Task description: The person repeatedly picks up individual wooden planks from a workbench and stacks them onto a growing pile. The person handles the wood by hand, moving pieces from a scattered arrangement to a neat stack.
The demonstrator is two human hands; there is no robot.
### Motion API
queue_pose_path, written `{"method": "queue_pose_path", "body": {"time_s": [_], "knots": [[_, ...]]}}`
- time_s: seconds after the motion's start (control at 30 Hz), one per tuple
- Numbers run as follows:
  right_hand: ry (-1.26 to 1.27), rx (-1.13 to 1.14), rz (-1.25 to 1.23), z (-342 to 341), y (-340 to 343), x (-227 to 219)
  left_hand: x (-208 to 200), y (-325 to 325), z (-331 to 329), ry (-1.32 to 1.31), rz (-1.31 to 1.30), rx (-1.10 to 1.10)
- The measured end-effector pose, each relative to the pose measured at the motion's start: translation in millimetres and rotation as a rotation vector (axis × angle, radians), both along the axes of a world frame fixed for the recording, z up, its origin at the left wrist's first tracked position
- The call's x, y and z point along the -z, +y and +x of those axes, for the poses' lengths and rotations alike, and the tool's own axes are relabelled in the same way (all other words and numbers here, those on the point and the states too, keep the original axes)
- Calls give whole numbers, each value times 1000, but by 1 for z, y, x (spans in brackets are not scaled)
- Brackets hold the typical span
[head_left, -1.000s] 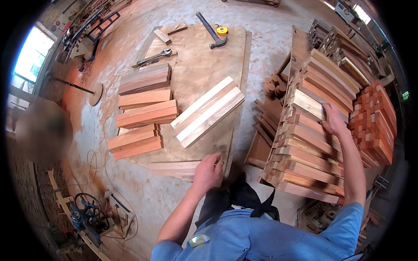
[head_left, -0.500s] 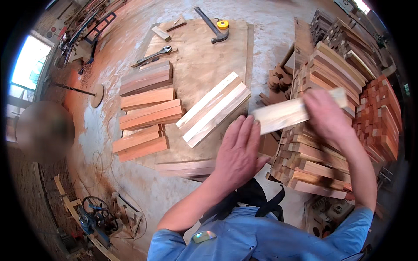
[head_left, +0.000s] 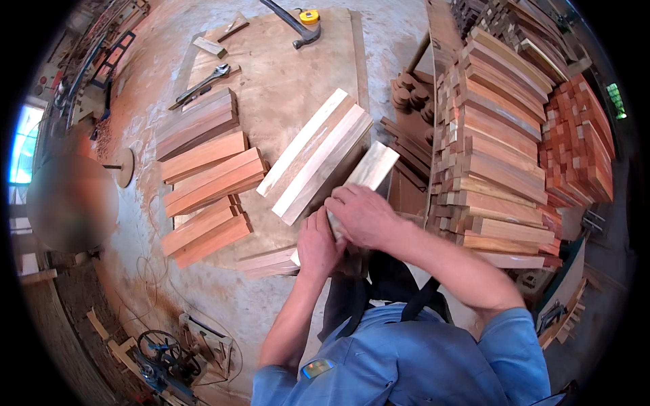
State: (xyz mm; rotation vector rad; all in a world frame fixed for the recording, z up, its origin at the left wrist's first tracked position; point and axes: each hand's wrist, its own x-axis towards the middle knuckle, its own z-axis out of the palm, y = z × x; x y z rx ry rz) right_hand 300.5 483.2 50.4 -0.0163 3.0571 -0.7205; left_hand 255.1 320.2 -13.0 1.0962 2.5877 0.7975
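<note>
A pale wooden block [head_left: 374, 164] is held at a slant in front of my body, close to the near right part of the work board. My right hand [head_left: 365, 215] is closed over its middle from above. Against its near left portion, my left hand [head_left: 318, 245] grips with bent fingers, and one corner of the block pokes out below that hand. Just beyond my hands lies a raised stack of pale strips [head_left: 315, 157], placed diagonally. The hands hide part of the held block.
Reddish blocks [head_left: 213, 172] lie in groups on the left of the board [head_left: 291, 68]. A wrench [head_left: 202, 86], a claw hammer [head_left: 294, 26] and a yellow tape measure [head_left: 309, 17] rest farther back. Tall stacks of wooden blocks [head_left: 504, 149] stand on the right.
The pale block has swung left and nearer to my body, turning to a steeper slant. My right hand came along with it, and my left hand shifted down and left onto it.
</note>
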Motion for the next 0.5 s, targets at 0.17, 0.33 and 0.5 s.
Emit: {"method": "queue_pose_path", "body": {"time_s": [0.17,0.33,0.5], "knots": [[-126,755,-737,36,-28,63,28,11,-5,149,-42,-13],[-237,1036,-1087,20,-16,123,34,33,-7,184,-94,-20],[-154,1071,-971,-1,-14,167,55,36,-16,292,-69,63]]}}
